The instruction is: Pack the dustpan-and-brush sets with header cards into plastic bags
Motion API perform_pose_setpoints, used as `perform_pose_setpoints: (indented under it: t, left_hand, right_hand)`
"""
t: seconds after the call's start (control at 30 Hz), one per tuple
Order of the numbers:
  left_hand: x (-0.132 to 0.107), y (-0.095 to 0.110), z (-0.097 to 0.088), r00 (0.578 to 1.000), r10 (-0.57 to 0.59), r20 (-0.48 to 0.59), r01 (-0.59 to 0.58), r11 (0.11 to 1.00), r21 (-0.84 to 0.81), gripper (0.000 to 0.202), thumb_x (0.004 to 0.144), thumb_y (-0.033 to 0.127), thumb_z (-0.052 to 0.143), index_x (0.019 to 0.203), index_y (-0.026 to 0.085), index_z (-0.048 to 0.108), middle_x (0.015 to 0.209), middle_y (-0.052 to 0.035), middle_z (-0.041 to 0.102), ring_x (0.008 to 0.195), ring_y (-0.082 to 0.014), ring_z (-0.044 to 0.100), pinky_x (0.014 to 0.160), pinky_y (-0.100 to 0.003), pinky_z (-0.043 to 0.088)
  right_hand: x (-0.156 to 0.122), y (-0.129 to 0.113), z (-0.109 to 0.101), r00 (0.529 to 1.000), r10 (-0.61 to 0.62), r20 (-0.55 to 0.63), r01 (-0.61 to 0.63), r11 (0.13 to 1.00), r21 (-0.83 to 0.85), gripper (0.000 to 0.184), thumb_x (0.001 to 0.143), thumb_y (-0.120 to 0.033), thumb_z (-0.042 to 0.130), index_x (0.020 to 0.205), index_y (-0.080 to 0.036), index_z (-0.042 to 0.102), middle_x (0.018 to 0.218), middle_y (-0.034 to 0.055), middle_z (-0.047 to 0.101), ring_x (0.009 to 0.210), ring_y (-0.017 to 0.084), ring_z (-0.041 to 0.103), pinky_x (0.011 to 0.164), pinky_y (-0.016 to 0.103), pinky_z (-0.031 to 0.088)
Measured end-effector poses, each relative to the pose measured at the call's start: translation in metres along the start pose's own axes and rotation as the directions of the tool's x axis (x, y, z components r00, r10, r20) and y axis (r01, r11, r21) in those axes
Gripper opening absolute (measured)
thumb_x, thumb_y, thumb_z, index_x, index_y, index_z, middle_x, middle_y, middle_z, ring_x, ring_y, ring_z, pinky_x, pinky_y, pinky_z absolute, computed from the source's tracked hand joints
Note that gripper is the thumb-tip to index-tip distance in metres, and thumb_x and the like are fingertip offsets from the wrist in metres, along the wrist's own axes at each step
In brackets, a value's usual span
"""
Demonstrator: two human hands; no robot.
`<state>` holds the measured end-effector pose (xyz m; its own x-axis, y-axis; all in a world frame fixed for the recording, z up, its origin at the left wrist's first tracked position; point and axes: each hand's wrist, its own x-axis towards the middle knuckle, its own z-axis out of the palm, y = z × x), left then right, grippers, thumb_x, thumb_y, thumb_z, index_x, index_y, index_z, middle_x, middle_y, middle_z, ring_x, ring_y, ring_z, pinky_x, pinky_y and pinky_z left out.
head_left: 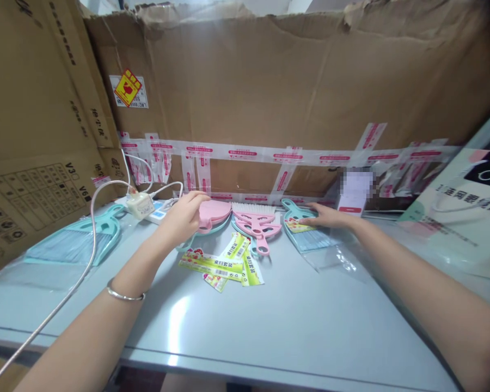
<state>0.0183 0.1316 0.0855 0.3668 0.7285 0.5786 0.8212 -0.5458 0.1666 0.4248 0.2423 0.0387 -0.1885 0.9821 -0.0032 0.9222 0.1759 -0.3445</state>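
My left hand (187, 215) reaches to the near side of a pink dustpan (216, 213), its fingers stretched out at the edge; whether it touches is hard to see. A teal rim shows under that dustpan. My right hand (326, 215) lies with fingers apart on a bagged teal dustpan-and-brush set (306, 239) that has a yellow label card (296, 225). Between my hands sit pink hand brushes (258, 224), one with white bristles up, with a teal one partly hidden below. Several yellow-green label cards (214, 264) lie loose in front of them.
Another bagged teal dustpan set (73, 239) lies at left. A white charger (140, 205) and power strip (157, 212) trail a cable (93, 228) across the left side. A phone (355, 190) leans against the large cardboard box (249, 81). A printed carton (469, 212) stands right.
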Motion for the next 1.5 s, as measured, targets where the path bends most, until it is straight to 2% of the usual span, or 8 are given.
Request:
perform_pose_setpoints:
  t: [0.27,0.5,0.77,0.93,1.13,1.23,1.33,1.5]
  left_hand:
    - [-0.001,0.001,0.000,0.998,0.044,-0.037,-0.046,0.998,-0.043,0.038,0.080,0.003,0.031,0.106,0.014,0.058,0.113,-0.0108,0.058,0.106,-0.0214,0.054,0.090,-0.037,0.044]
    - [0.000,0.008,-0.001,0.999,0.031,-0.045,-0.035,0.995,-0.089,0.036,0.082,0.006,0.032,0.105,0.016,0.057,0.112,-0.0099,0.059,0.105,-0.0205,0.054,0.091,-0.037,0.043]
    - [0.005,0.030,-0.001,0.979,-0.160,-0.126,0.096,0.909,-0.405,0.026,0.087,0.021,0.040,0.104,0.017,0.059,0.109,-0.0083,0.061,0.101,-0.0198,0.056,0.090,-0.036,0.043]
    - [0.010,0.056,-0.005,0.956,-0.289,0.053,0.252,0.715,-0.652,0.044,0.082,0.045,0.053,0.117,0.018,0.053,0.116,-0.0102,0.059,0.104,-0.0226,0.056,0.083,-0.034,0.047]
    - [0.009,0.065,-0.014,0.877,-0.454,0.159,0.430,0.592,-0.682,0.039,0.072,0.037,0.065,0.108,0.023,0.059,0.093,-0.0031,0.067,0.083,-0.0203,0.062,0.059,-0.025,0.047]
    - [0.006,0.055,-0.016,0.784,-0.591,0.192,0.510,0.435,-0.742,0.026,0.069,0.031,0.066,0.093,0.021,0.061,0.079,-0.0009,0.067,0.071,-0.0178,0.062,0.049,-0.021,0.043]
    - [0.005,0.045,-0.017,0.691,-0.681,0.243,0.520,0.234,-0.822,0.024,0.067,0.031,0.066,0.087,0.019,0.056,0.063,0.0019,0.062,0.048,-0.0128,0.056,0.039,-0.019,0.037]
    - [0.006,0.047,-0.015,0.700,-0.680,0.217,0.381,0.099,-0.919,0.027,0.070,0.031,0.064,0.091,0.019,0.052,0.050,0.0063,0.053,0.031,-0.0086,0.044,0.030,-0.017,0.029]
  right_hand:
    - [0.011,-0.016,-0.020,0.994,-0.010,0.112,0.004,0.999,0.054,0.054,0.062,-0.065,0.060,0.084,-0.016,0.066,0.090,0.0101,0.069,0.087,0.028,0.062,0.072,0.034,0.048]
    - [-0.013,-0.036,-0.060,0.960,-0.128,-0.249,0.214,0.907,0.361,0.039,0.065,-0.051,0.064,0.084,-0.017,0.059,0.089,0.0073,0.065,0.083,0.022,0.060,0.075,0.034,0.046]
    - [-0.036,-0.101,-0.090,0.666,-0.286,-0.689,0.493,0.862,0.120,0.019,0.074,-0.036,0.059,0.078,-0.019,0.065,0.084,0.0035,0.067,0.088,0.022,0.061,0.084,0.040,0.042]
    - [-0.031,-0.166,-0.084,0.667,-0.510,-0.543,0.687,0.703,0.184,0.011,0.070,-0.027,0.064,0.077,-0.019,0.064,0.083,0.0018,0.066,0.083,0.020,0.060,0.079,0.036,0.045]
    - [-0.026,-0.232,-0.052,0.618,-0.705,-0.347,0.784,0.581,0.217,0.006,0.073,-0.021,0.062,0.077,-0.017,0.061,0.081,0.0018,0.065,0.081,0.018,0.059,0.076,0.033,0.045]
    - [-0.035,-0.229,-0.034,0.548,-0.575,-0.608,0.812,0.540,0.221,0.009,0.075,-0.019,0.060,0.084,-0.020,0.059,0.088,0.0016,0.063,0.087,0.016,0.057,0.084,0.034,0.042]
    - [-0.054,-0.207,-0.008,0.478,-0.186,-0.858,0.800,0.495,0.339,0.003,0.081,-0.022,0.054,0.084,-0.022,0.054,0.085,0.0005,0.058,0.083,0.014,0.055,0.080,0.031,0.043]
    - [-0.081,-0.187,0.036,0.854,-0.007,-0.521,0.494,0.324,0.807,0.025,0.071,-0.031,0.067,0.087,-0.022,0.050,0.078,-0.0022,0.058,0.072,0.012,0.057,0.067,0.026,0.047]
